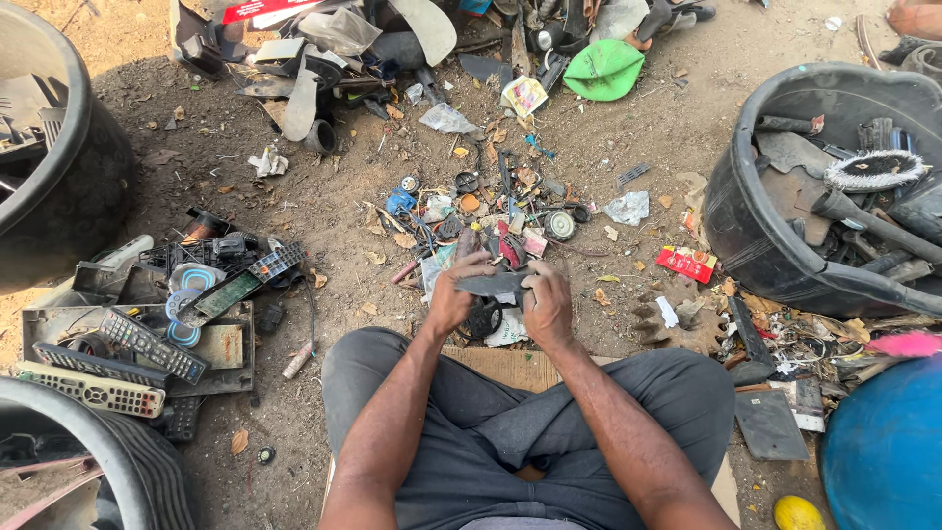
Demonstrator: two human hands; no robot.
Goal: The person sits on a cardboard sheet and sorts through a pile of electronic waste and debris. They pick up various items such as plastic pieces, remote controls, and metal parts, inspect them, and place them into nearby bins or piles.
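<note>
I sit cross-legged on the dirt in grey trousers. My left hand (453,294) and my right hand (548,306) both grip a flat dark grey plastic piece (494,285), held level between them just past my knees. Right beyond it lies a small pile of scrap bits (491,211): wires, round caps, a blue part, coloured fragments. A black round part (482,319) lies on the ground under my hands.
A black tub (756,245) of dark plastic scrap stands at the right, another black tub (69,186) at the left. Remote controls and circuit boards (147,334) lie at my left. A green cap (603,69) sits far ahead, a blue ball (883,451) at the lower right.
</note>
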